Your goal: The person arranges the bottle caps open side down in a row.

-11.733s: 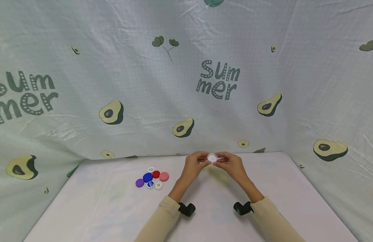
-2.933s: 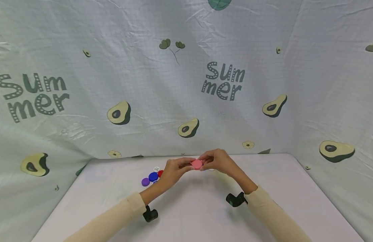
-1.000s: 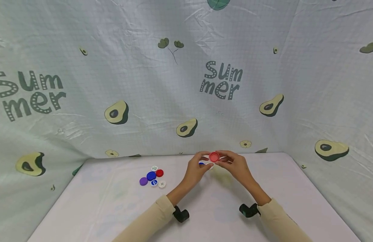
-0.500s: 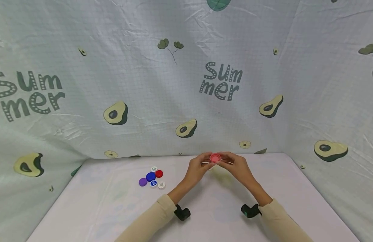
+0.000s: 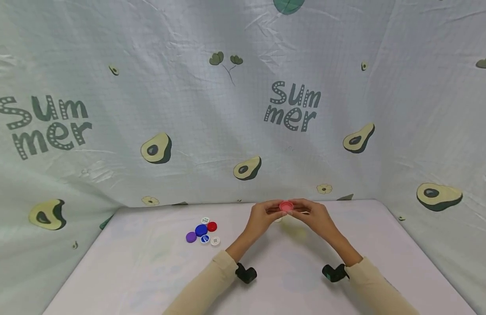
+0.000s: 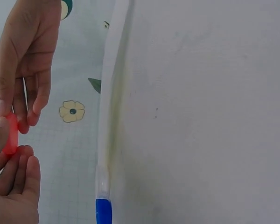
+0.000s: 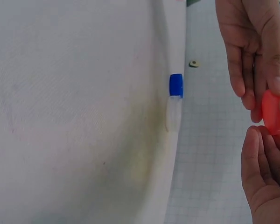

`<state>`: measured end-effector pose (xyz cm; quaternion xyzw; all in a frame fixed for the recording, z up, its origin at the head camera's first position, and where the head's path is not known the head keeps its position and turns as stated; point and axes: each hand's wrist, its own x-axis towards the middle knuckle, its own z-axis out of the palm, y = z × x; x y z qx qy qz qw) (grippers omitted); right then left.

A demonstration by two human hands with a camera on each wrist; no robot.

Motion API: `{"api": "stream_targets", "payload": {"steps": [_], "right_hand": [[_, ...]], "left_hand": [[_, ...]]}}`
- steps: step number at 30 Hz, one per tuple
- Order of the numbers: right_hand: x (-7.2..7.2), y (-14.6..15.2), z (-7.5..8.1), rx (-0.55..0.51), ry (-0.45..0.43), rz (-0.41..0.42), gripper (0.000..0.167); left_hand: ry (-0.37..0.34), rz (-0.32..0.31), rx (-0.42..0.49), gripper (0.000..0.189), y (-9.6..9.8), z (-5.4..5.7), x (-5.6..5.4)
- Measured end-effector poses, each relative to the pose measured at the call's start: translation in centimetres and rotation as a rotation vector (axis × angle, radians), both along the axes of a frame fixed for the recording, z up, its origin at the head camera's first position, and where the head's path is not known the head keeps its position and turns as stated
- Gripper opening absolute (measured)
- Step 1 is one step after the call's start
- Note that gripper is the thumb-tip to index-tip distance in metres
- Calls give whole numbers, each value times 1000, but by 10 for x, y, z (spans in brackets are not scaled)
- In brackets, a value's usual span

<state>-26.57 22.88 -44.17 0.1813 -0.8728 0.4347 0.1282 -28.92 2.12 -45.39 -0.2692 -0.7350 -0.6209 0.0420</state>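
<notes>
Near the table's far edge, a pink bottle cap is held up between both hands, its hollow, ringed side toward the head camera. My left hand pinches its left side with thumb and fingers. From the opposite side, my right hand pinches it likewise. Both wrist views show the cap edge-on; the left wrist view has it at the left border. Past the hands, a blue cap and a translucent whitish piece sit end to end by the table edge, mostly hidden in the head view.
Left of the hands lies a cluster of caps: purple, large blue, red, and several white-rimmed ones, including a plain white cap. A patterned curtain rises behind the white table.
Earlier both hands held up a white cap, then the pink cap with its flat face showing. The pink cap has since turned hollow side to the head camera and tilted slightly.
</notes>
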Motion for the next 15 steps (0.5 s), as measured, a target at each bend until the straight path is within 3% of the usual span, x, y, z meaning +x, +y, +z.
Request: {"api": "stream_targets", "payload": {"steps": [8,15], "right_hand": [[-4,4,-10,18,-50,-1,41],[-14,9,-17,43,-31,15,39]], "left_hand": [[-28,43,-48,37,6,-7,-4],[-24,60,-132,36,8,-9,-15]]}}
